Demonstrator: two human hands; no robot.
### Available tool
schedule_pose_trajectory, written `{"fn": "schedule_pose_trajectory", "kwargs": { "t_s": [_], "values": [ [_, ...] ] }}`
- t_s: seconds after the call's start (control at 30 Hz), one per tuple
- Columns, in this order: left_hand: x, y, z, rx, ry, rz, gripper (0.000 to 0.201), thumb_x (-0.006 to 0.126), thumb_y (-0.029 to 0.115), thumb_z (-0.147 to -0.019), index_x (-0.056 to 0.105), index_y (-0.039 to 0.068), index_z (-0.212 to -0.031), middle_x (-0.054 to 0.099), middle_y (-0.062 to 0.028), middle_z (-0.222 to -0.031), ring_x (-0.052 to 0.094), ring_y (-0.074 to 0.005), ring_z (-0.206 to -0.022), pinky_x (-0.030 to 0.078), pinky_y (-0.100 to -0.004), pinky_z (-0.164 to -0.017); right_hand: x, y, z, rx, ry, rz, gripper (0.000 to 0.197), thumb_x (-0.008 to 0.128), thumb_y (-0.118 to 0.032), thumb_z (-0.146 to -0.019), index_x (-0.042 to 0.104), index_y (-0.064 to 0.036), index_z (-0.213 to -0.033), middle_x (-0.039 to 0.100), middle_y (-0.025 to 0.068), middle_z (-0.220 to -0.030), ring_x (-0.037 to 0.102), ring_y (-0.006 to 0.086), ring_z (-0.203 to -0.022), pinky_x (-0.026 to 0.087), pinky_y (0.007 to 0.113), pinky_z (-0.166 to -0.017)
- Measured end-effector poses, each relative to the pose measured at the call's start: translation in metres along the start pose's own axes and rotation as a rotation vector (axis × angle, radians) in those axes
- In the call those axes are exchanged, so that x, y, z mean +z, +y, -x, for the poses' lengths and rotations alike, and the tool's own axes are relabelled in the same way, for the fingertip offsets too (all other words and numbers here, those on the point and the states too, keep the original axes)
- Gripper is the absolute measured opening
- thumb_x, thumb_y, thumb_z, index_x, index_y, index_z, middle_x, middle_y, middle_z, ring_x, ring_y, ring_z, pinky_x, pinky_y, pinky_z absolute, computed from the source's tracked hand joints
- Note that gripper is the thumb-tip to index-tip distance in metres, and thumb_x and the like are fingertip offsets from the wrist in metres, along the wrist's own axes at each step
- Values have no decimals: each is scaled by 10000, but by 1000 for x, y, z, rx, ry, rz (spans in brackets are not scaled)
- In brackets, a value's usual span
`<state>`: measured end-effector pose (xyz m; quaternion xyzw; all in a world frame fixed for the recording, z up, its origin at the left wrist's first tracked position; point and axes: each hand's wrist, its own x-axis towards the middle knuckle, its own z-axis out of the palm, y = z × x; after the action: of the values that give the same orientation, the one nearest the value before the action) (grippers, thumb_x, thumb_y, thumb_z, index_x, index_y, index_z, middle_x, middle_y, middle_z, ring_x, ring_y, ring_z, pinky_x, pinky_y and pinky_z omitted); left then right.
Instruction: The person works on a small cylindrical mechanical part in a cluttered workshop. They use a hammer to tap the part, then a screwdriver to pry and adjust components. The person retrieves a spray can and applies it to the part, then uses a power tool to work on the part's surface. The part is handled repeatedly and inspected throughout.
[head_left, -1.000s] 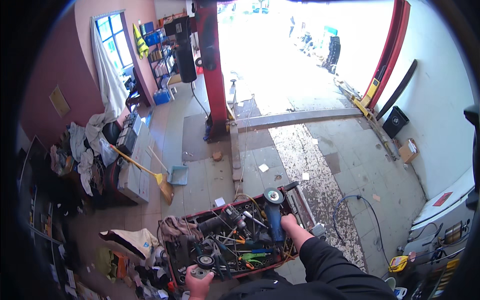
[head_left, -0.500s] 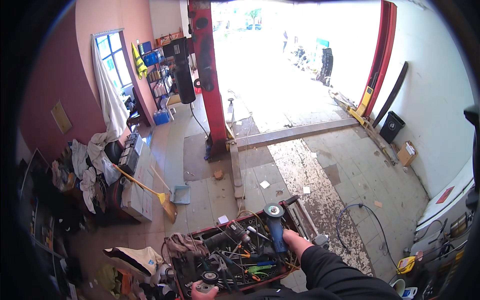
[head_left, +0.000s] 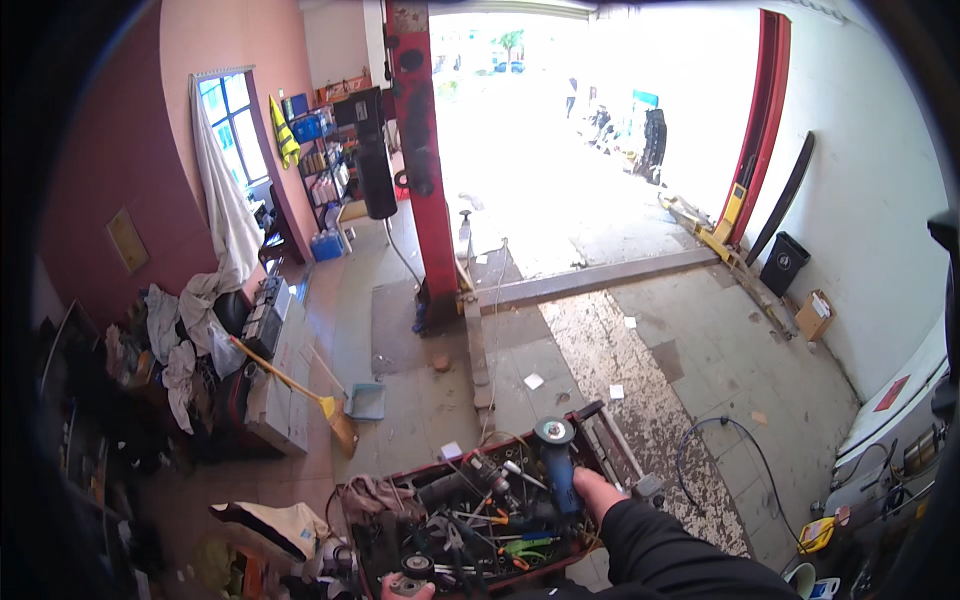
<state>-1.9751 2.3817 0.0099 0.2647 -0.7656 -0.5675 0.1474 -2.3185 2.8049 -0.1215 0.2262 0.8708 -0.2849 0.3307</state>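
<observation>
My right hand [head_left: 597, 492] is closed round the body of a blue angle grinder [head_left: 560, 478]. Its round disc [head_left: 554, 431] points away from me, over the far right corner of a red tool tray [head_left: 366, 562]. At the tray's near left corner, my left hand [head_left: 407, 588] is closed on a grey tool with a round, dark-rimmed head [head_left: 416, 565]; the picture's lower edge cuts off part of it. Between the hands lie pliers with green handles [head_left: 527, 547], sockets, a screwdriver and several other metal tools. A brown rag [head_left: 378, 500] is heaped at the tray's left end.
A red lift post [head_left: 418, 190] rises beyond the tray. On the left are a yellow broom [head_left: 340, 425], a blue dustpan [head_left: 366, 402] and a cream bag [head_left: 275, 525]. A dark hose [head_left: 765, 465] curls over the floor at right, short of a black bin [head_left: 784, 262].
My view has tipped up slightly, so the room sits lower in the picture. Both hands keep their grips, with little visible movement against the tray.
</observation>
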Motion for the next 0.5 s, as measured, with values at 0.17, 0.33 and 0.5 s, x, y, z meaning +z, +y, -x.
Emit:
{"fn": "schedule_pose_trajectory", "kwargs": {
  "t_s": [0.17,0.33,0.5],
  "values": [
    [-7,-11,2,-19,0,-66,572,978,125,-844,687,17,-1324,761,-69,-1090,713,-218,-969,598,-396,-886,-3,7,-2,3,-4,3,537,527,-353,-1108,678,-23,-1504,750,232,-1431,737,391,-1284,533,531,-1136],
    [-5,-5,2,175,-25,-121,590,984,131,-802,693,11,-1300,752,-61,-1080,708,-200,-962,594,-386,-889,-3,-2,-1,-11,-9,24,530,548,-345,-1098,685,-18,-1492,753,235,-1419,739,396,-1277,542,526,-1125],
    [2,2,9,-85,18,70,599,983,106,-718,655,23,-1211,731,-49,-1069,692,-156,-959,588,-358,-912,-8,-12,11,-25,2,41,523,569,-337,-1088,693,-13,-1479,756,238,-1408,741,400,-1271,551,520,-1114]
  ]
}}
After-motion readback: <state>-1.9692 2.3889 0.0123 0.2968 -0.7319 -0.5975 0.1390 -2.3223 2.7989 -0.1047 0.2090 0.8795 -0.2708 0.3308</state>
